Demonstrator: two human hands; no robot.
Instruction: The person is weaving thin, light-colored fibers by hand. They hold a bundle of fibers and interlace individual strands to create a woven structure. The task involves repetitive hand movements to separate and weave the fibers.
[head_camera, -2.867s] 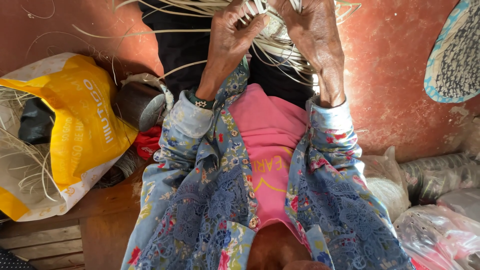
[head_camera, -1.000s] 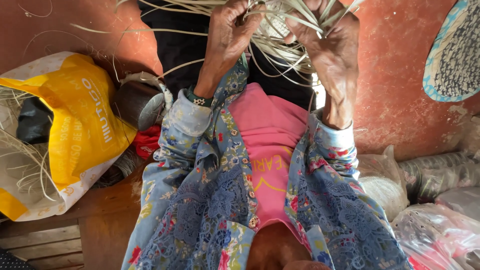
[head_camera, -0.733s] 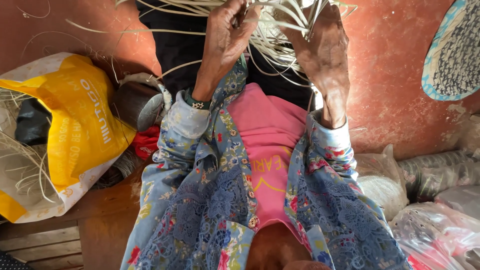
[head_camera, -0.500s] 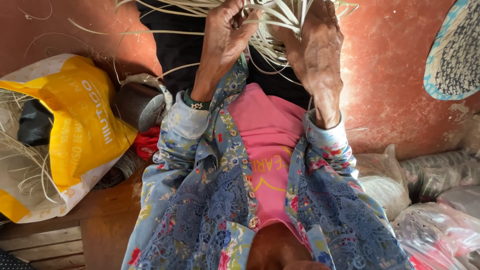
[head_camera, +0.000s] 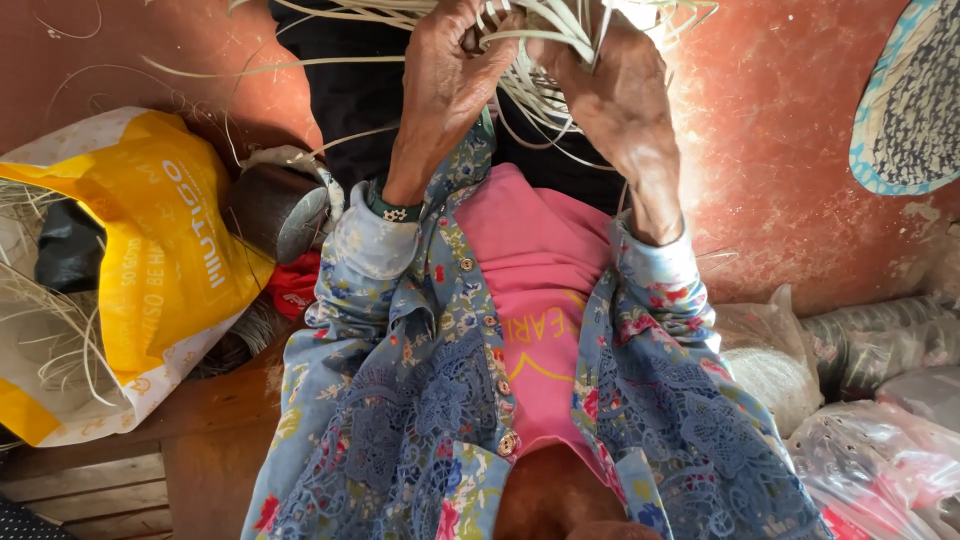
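Up at frame top, left hand (head_camera: 450, 80) and right hand (head_camera: 615, 95) both pinch pale straw strands (head_camera: 545, 50), fingers closed. Strands look light, springy, brittle; best gripped near woven cluster.

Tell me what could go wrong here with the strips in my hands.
The pale strips fan out loose in many directions between the left hand and right hand, so they could tangle or slip out of order. Several thin strands hang down over the pink shirt and might snag on a sleeve or button. The strips look narrow and stiff, so one bent sharply could crease or split.
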